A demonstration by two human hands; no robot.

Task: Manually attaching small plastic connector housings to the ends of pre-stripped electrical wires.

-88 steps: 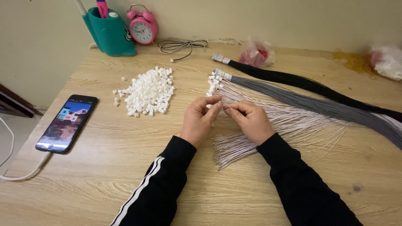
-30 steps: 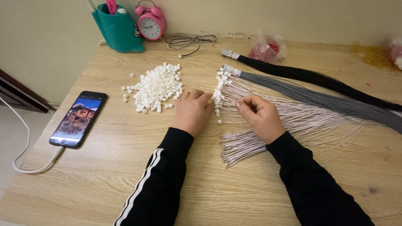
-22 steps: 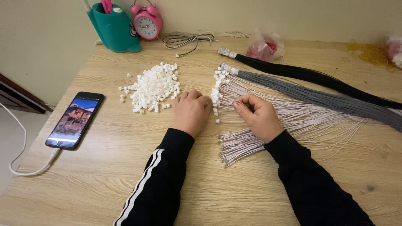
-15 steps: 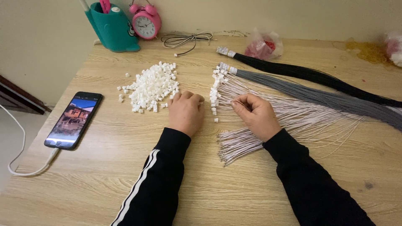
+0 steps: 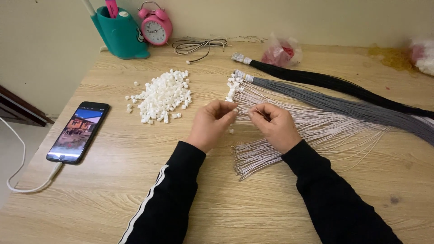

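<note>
My left hand (image 5: pixel 211 123) and my right hand (image 5: pixel 274 126) meet fingertip to fingertip over a fanned bundle of thin white wires (image 5: pixel 325 129) on the wooden table (image 5: pixel 113 180). The left fingers pinch a small white connector at their tips. With thumb and forefinger, the right hand pinches the end of one white wire. Some of the white wires carry white connectors (image 5: pixel 232 86) at their far ends. To the left of my left hand lies a pile of loose white connectors (image 5: pixel 163 96). One stray connector (image 5: pixel 231 131) rests between my hands.
A grey wire bundle (image 5: pixel 348 106) and a black one (image 5: pixel 334 82) lie beyond the white wires. A phone (image 5: pixel 79 131) on a charging cable lies at the left. At the back stand a teal pen holder (image 5: pixel 121 35), a pink alarm clock (image 5: pixel 155 27), a coiled cable (image 5: pixel 199 45) and a pink bag (image 5: pixel 280 52).
My left hand was lying nearer the connector pile with its fingers down. It has moved right and now pinches at the wire end that the right hand holds.
</note>
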